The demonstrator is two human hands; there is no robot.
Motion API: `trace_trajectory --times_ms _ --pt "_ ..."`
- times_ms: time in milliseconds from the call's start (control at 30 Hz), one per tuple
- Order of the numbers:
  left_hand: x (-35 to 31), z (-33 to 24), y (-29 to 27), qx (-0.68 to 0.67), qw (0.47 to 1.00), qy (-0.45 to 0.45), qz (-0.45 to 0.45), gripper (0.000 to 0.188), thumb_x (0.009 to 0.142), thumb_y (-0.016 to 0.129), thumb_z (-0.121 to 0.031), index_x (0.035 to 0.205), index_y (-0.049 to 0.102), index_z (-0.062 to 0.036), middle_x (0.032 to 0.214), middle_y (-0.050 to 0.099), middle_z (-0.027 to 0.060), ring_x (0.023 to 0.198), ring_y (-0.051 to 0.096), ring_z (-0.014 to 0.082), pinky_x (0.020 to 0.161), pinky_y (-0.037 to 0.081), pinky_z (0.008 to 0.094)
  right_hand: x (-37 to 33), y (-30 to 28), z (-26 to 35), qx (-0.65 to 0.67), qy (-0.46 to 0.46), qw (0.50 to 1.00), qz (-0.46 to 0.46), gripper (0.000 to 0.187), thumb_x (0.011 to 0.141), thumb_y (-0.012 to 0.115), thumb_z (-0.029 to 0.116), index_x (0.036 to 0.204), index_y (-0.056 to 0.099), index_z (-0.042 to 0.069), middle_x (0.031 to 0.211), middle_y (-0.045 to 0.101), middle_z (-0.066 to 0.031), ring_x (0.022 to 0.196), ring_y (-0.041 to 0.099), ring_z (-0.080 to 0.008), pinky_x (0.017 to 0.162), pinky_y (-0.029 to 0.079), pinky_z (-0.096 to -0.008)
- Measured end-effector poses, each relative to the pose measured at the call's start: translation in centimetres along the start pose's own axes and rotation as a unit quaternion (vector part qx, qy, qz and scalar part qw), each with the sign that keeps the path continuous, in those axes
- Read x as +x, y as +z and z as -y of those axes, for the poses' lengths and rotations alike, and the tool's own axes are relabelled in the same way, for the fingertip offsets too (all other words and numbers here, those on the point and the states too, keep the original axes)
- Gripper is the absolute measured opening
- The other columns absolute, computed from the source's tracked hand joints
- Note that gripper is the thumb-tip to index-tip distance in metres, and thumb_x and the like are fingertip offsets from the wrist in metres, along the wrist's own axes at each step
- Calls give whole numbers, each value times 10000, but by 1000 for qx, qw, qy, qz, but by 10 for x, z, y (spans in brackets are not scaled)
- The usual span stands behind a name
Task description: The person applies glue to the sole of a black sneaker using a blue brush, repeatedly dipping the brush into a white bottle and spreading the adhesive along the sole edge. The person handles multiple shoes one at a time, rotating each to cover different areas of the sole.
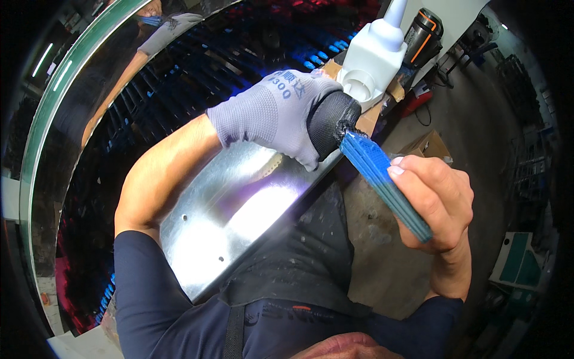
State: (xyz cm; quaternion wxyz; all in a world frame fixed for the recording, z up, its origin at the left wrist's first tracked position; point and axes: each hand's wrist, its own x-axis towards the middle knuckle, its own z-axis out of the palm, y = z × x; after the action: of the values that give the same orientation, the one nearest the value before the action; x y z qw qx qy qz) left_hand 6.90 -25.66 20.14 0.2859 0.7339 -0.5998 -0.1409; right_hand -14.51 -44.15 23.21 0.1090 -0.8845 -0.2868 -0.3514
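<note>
My left hand (269, 113) wears a grey knit glove. Its fingers are wrapped round a rounded black piece with a woven-looking surface (335, 122), frayed at the right end. My bare right hand (439, 197) grips a flat, ridged blue-green brush-like tool (388, 182), made of strips side by side. The tool's upper end, with dark fibres at it, touches or nearly touches the frayed end of the black piece. What lies inside my left fingers is hidden. Both hands are above the right end of a shiny metal plate (197, 230).
A white bottle with a tapered nozzle (373, 54) stands beyond my left hand, beside a black cylinder with an orange stripe (423, 37). Dark machinery with blue-tipped rods (317, 60) curves behind the plate. A cardboard box (427, 149) sits on the floor to the right.
</note>
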Motion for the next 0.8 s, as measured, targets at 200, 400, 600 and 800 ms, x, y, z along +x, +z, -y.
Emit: trace_trajectory --times_ms 200,400,600,800 --pt "18 8 -9 -65 996 -13 55 874 475 985 -163 1280 662 -53 1153 745 137 1059 729 275 1028 559 401 6 1 -8 -62 -71 995 34 284 808 799 41 1046 688 -68 957 704 -197 793 753 -295 638 635 -349" --pt "27 12 -16 -98 990 -37 96 863 469 1015 -156 1258 675 -78 1142 749 132 1037 736 262 995 581 399 18 -6 -18 -55 -87 993 63 284 784 794 16 1033 695 -77 954 707 -203 790 747 -311 640 623 -358" --pt "39 17 -25 -55 991 -52 115 868 494 1029 -185 1273 672 -47 1124 756 145 1002 751 264 964 605 403 20 -11 -33 -36 -37 998 47 314 764 782 19 1063 708 -42 969 718 -197 808 743 -305 638 594 -340" --pt "47 19 -23 -57 988 -59 127 837 493 1032 -152 1247 686 -47 1082 764 133 965 757 243 924 620 399 28 -10 -31 -68 -68 993 68 332 740 829 66 1040 721 -28 952 714 -147 804 743 -265 645 607 -317"
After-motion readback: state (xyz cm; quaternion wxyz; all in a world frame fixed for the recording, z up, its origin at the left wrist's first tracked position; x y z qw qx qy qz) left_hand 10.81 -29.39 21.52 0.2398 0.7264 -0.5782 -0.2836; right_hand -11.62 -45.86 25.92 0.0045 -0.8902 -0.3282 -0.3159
